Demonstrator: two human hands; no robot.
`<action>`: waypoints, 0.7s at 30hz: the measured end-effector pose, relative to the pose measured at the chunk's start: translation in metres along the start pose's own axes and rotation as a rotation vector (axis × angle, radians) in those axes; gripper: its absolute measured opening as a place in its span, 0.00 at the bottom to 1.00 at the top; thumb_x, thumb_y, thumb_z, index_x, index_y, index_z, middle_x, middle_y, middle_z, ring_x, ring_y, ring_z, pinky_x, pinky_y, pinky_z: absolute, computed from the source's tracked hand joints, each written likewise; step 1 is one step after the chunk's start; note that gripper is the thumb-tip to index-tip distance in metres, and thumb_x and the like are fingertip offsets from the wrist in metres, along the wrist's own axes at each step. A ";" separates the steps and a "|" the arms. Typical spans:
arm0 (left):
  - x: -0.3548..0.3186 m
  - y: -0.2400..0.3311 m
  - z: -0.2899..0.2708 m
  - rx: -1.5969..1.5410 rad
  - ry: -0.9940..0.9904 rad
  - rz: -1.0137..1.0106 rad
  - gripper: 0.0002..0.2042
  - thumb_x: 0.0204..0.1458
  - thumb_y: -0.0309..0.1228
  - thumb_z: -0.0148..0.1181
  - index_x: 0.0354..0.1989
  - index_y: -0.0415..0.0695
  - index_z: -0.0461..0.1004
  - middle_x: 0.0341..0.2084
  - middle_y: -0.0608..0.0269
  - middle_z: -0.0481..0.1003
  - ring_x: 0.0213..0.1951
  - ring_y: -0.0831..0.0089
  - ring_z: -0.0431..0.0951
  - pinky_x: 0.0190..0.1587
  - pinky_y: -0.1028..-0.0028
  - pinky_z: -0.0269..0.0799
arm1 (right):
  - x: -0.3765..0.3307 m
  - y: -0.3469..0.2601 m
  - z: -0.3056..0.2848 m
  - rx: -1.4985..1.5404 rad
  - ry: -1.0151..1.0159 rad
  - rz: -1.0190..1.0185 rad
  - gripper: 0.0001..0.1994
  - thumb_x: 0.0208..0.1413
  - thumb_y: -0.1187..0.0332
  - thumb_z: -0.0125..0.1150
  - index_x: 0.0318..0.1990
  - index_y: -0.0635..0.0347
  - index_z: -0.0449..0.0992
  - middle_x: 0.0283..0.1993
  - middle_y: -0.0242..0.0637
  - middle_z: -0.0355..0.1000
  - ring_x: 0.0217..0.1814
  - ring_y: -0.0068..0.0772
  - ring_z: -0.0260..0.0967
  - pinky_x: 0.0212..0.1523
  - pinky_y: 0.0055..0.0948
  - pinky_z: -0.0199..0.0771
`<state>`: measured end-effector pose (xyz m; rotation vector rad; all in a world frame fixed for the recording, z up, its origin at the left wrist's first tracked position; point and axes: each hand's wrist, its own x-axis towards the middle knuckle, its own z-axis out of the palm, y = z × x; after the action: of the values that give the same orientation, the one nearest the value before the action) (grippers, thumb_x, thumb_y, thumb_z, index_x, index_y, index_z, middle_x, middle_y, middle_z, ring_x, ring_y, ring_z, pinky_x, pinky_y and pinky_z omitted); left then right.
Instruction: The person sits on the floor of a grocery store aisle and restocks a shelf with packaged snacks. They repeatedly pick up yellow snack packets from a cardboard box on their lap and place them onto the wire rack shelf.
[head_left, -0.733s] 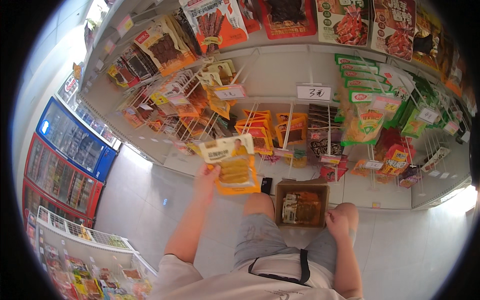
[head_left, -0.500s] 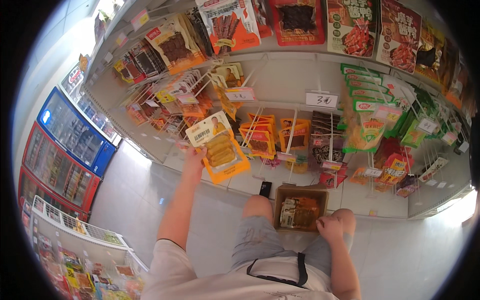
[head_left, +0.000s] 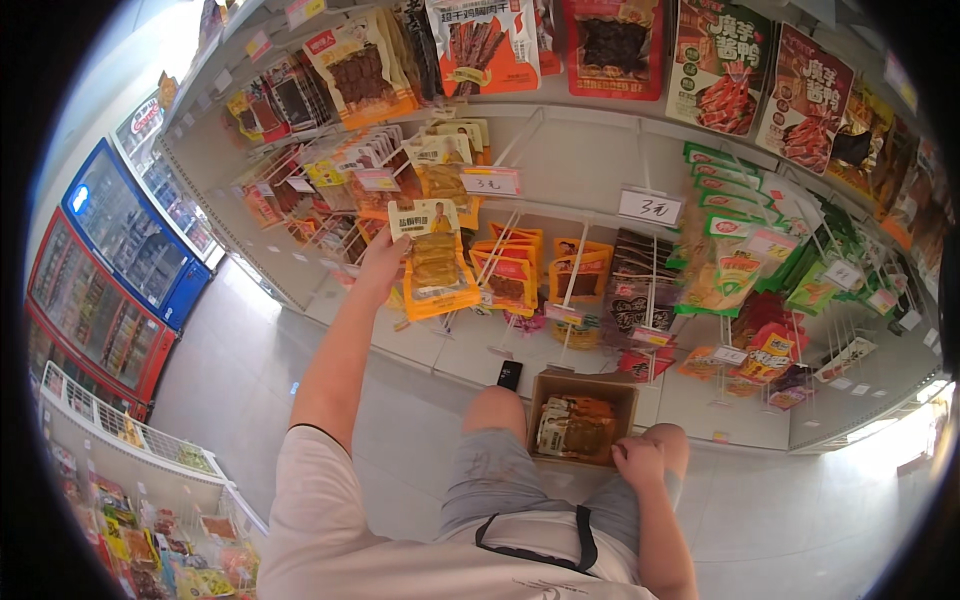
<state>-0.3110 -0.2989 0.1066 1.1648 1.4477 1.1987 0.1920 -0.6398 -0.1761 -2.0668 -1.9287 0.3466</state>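
A white shelf unit [head_left: 570, 160] fills the upper part of the view, its rods hung with packets; a blue fridge [head_left: 140, 235] and a red fridge [head_left: 98, 310] stand well apart from its left end. An open cardboard box [head_left: 627, 408] sits at the front edge of the unit's bottom ledge, between the person's knees, with packets [head_left: 576, 425] lying inside. A knee pressing in could tilt it and spill them.

The held packet [head_left: 436, 265], yellow and white, is raised upright and slightly tilted, in front of the unit's left half. The left hand [head_left: 382, 265] has its fingers closed on the packet's left edge only, so a bump could twist it loose. Its lower right corner overlaps the orange packets [head_left: 515, 272]; I cannot tell whether they touch, but a snag there could pull one off its rod. The right hand [head_left: 640, 463] is loosely curled at the box's near right corner; whether it grips the rim is unclear.

A small black object [head_left: 510, 375] lies by the ledge's front edge, where the left knee might knock it off. Above the orange packets, a price tag [head_left: 490, 181] could be dislodged by a careless brush.
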 end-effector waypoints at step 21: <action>0.044 0.021 -0.007 0.143 0.027 0.264 0.14 0.74 0.28 0.58 0.64 0.41 0.69 0.56 0.60 0.77 0.54 0.69 0.77 0.58 0.63 0.72 | 0.002 -0.008 -0.003 -0.029 -0.023 -0.002 0.11 0.65 0.55 0.66 0.43 0.45 0.91 0.46 0.35 0.86 0.53 0.44 0.80 0.64 0.49 0.65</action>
<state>-0.3219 -0.2542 0.1252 1.4792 1.4509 1.3100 0.1862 -0.6371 -0.1700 -2.0877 -1.9608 0.3449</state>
